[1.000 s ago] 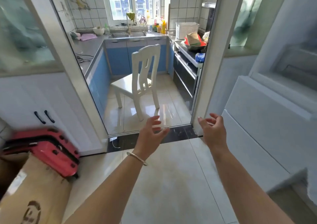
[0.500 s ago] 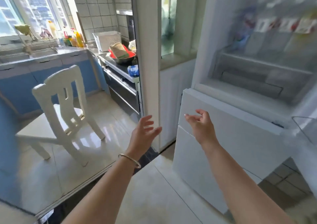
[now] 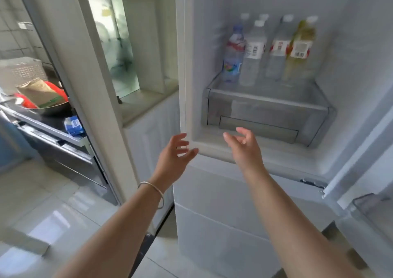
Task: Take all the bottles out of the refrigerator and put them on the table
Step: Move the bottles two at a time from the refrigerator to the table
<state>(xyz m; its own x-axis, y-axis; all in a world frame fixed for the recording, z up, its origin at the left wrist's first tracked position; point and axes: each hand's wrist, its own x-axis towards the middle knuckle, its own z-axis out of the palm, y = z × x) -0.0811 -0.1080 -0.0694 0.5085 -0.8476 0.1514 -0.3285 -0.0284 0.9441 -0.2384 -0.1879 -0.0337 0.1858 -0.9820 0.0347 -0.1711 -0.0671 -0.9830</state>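
Observation:
The white refrigerator stands open in front of me. Several plastic bottles stand on the glass shelf above the clear drawer: a blue-labelled water bottle at the left, a clear bottle with a white label beside it, another clear one, and a yellowish bottle at the right. More caps show behind them. My left hand and my right hand are raised below the shelf, near the compartment's lower edge. Both have relaxed, spread fingers and hold nothing.
The open fridge door with a clear door bin is at the lower right. A white door frame and a cabinet ledge stand to the left. Beyond lies the kitchen counter with a dark pan and a blue packet.
My view has swung right from the kitchen doorway to the open refrigerator. The bottles are now sharp and central, and both hands have risen toward the compartment.

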